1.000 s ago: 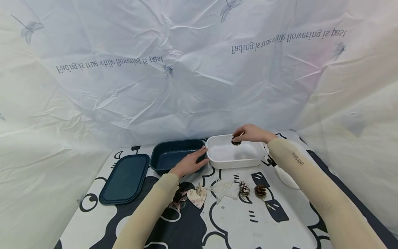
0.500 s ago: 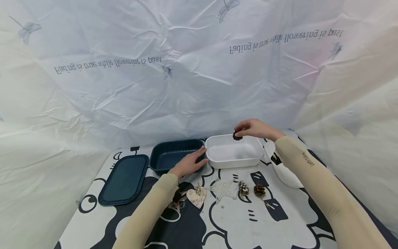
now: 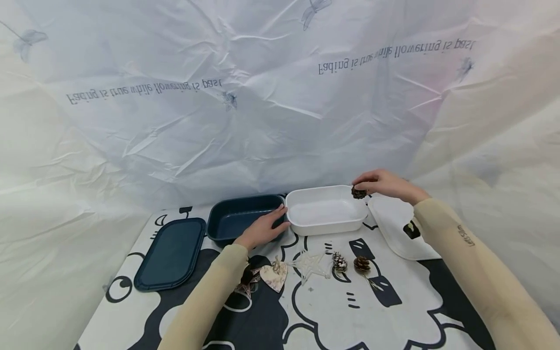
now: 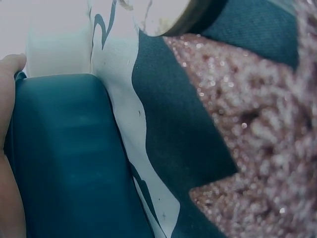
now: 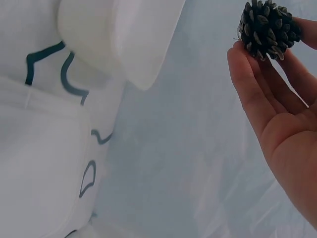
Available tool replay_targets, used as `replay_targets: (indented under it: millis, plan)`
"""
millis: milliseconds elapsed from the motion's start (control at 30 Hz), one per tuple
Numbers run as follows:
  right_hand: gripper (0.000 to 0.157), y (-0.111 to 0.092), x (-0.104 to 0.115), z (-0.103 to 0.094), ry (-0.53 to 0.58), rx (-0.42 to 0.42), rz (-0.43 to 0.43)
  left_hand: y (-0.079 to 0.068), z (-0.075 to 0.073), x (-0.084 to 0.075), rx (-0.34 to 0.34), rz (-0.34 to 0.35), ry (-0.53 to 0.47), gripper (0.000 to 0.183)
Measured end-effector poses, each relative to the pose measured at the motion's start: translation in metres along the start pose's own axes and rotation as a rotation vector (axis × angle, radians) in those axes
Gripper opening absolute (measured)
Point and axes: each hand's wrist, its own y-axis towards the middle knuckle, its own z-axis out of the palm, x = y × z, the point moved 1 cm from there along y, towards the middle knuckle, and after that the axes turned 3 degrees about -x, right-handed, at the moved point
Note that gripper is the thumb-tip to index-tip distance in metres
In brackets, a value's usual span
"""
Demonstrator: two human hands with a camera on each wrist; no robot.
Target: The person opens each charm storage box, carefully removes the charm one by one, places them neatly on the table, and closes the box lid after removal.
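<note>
My right hand (image 3: 389, 185) pinches a brown pine cone (image 3: 358, 192) between thumb and fingertips, above the back right rim of a white rectangular container (image 3: 325, 229). In the right wrist view the pine cone (image 5: 269, 29) sits at the fingertips, clear of every surface. My left hand (image 3: 262, 229), fingers extended, rests on the right rim of a dark blue container (image 3: 232, 221), with fingertips close to the white one. The left wrist view shows part of that hand (image 4: 9, 114) along the blue container's wall (image 4: 74, 148).
A blue lid (image 3: 171, 255) lies left, a white lid (image 3: 400, 226) right. In front lie a glittery star (image 3: 246, 288), partly hidden by the left arm, a wooden heart (image 3: 273, 278), a white star (image 3: 311, 265), a frosted pine cone (image 3: 339, 262) and a stemmed pine cone (image 3: 362, 265).
My right hand has lifted the pine cone from over the white container's inside and carried it right to the far right rim. The left hand stays on the blue container.
</note>
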Motion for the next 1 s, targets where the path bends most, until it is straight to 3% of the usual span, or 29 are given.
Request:
replay_targets:
  millis: [233,433,733,1000]
  plan:
    - [0.055,-0.025,-0.007,-0.018,-0.014,-0.031,0.057,0.0,0.0,0.001,0.014,-0.004,-0.01,0.069]
    - [0.056,-0.038,-0.012,-0.023,-0.022,-0.038,0.085,0.001,-0.002,0.003,0.012,0.002,-0.016,0.069]
    - [0.059,-0.052,-0.025,-0.012,-0.038,-0.046,0.146,0.001,-0.004,0.005,0.01,0.007,-0.023,0.068]
    - [0.061,-0.064,-0.04,0.01,-0.052,0.007,0.223,0.003,-0.005,0.006,0.014,0.006,-0.021,0.068]
